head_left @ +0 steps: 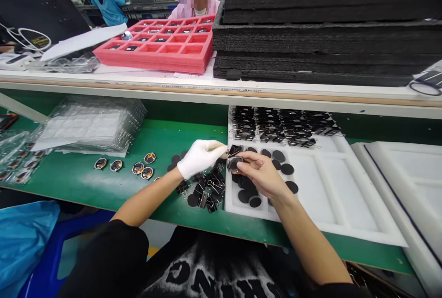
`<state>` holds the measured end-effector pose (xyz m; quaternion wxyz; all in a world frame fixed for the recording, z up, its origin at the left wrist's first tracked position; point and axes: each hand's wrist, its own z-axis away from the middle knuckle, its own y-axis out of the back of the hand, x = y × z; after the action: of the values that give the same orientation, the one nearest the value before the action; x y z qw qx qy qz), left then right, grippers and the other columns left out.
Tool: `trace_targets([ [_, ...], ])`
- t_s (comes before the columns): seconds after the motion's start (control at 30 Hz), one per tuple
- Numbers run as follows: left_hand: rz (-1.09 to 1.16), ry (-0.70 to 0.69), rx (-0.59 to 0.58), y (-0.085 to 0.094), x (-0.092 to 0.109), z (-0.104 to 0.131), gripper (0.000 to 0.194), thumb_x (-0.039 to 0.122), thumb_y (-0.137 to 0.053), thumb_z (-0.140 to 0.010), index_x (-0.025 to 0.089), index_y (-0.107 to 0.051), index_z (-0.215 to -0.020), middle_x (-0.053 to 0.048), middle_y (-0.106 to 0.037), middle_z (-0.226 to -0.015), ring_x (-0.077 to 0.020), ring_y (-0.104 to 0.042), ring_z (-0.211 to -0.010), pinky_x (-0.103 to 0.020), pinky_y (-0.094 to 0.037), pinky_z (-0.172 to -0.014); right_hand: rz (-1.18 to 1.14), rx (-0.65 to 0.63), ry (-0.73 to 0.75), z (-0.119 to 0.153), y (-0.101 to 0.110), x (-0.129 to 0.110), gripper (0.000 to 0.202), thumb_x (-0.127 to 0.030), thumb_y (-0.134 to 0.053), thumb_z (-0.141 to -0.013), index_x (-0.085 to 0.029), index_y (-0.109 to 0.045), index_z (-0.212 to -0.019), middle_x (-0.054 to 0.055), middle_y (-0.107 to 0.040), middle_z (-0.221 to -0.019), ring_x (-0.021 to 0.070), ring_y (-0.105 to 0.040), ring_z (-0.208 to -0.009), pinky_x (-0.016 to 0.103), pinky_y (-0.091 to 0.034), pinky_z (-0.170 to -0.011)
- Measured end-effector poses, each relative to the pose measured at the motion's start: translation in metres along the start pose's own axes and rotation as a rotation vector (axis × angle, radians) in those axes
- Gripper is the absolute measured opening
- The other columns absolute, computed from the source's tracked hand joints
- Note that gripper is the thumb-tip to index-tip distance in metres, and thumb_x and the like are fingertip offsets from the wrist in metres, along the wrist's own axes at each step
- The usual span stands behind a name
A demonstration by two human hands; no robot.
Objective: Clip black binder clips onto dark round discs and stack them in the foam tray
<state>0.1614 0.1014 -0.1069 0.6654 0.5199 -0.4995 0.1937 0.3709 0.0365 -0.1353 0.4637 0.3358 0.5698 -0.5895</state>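
My right hand [264,176], bare, pinches a round watch case [235,164] between thumb and fingers above the white foam tray's left edge. A black binder clip [235,149] sits at the case's upper edge. My left hand [203,157], in a white glove, closes its thumb and fingers at that clip's left side; the exact grip is partly hidden. Below my hands lies a pile of loose binder clips [210,187] among black discs [193,200]. More black discs [287,169] lie in the tray under and beside my right hand.
Clipped pieces stand in rows [276,125] at the back of the white foam tray [321,192]. Several watch cases [138,167] lie left, near stacked clear plastic trays [100,125]. A shelf [155,87] carries a pink foam tray [152,61] and black foam [311,49]. People sit beyond.
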Motion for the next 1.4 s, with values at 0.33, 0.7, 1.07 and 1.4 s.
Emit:
trace_targets([
  [0.33, -0.406, -0.044, -0.204, 0.017, 0.014, 0.017, 0.051, 0.058, -0.061, -0.084, 0.02, -0.039, -0.057, 0.005, -0.04, -0.052, -0.0098, -0.036, -0.054, -0.026, -0.026, -0.053, 0.164, -0.202, -0.02, 0.0, 0.002, -0.01, 0.023, -0.034, -0.088, -0.077, -0.024, -0.078, -0.095, 0.004, -0.079, -0.089, 0.015, -0.075, -0.079, 0.029, -0.061, -0.078],
  [0.7, -0.366, 0.018, -0.225, 0.026, -0.001, 0.024, 0.047, 0.052, -0.056, -0.087, 0.019, -0.037, -0.059, 0.005, -0.037, -0.054, -0.0086, -0.033, -0.054, -0.025, -0.025, -0.052, 0.518, -0.08, 0.117, -0.011, 0.011, -0.023, 0.032, -0.04, -0.079, -0.082, -0.026, -0.076, -0.11, 0.007, -0.076, -0.113, 0.0234, -0.071, -0.101, 0.041, -0.059, -0.092],
  [1.07, -0.398, -0.213, -0.303, 0.033, -0.007, 0.041, 0.046, 0.047, -0.056, -0.09, 0.02, -0.039, -0.057, 0.005, -0.044, -0.051, -0.0072, -0.037, -0.049, -0.024, -0.028, -0.052, 0.772, -0.329, 0.132, -0.029, 0.003, -0.039, 0.024, -0.042, -0.079, -0.079, -0.024, -0.081, -0.093, 0.005, -0.079, -0.09, 0.022, -0.07, -0.077, 0.038, -0.056, -0.073],
  [1.4, -0.445, -0.113, -0.407, 0.042, 0.0, 0.029, 0.038, 0.052, -0.057, -0.09, 0.019, -0.06, -0.071, 0.001, -0.062, -0.062, -0.0121, -0.054, -0.056, -0.025, -0.036, -0.058, 0.736, -0.284, 0.131, -0.028, -0.003, -0.038, 0.02, -0.039, -0.083, -0.075, -0.024, -0.081, -0.088, 0.004, -0.078, -0.088, 0.0216, -0.07, -0.078, 0.04, -0.056, -0.082],
])
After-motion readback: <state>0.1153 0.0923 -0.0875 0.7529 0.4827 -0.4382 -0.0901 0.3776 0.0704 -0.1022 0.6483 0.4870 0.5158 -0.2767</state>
